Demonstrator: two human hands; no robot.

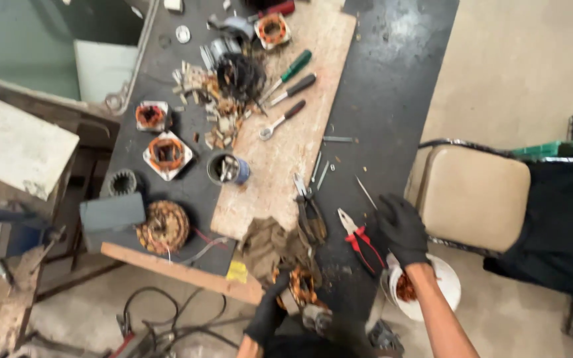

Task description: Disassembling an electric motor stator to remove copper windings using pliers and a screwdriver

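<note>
Your gloved left hand (268, 313) has its fingers clamped on the copper-wound stator (303, 286) at the table's (392, 79) near edge; your right hand (400, 227), fingers curled and empty, hovers beside the red pliers (359, 238). Stripping looks underway; gripping the pliers seems next. The white bowl (447, 282) holds copper scraps, the blue cup (228, 168) small metal parts.

left hand (268, 317) on copper-wound stator (302, 286) | right hand (402, 227) near red pliers (359, 237)

Pale concrete floor (525, 59), dark workbench (392, 73), beige padded chair (475, 195).
</note>
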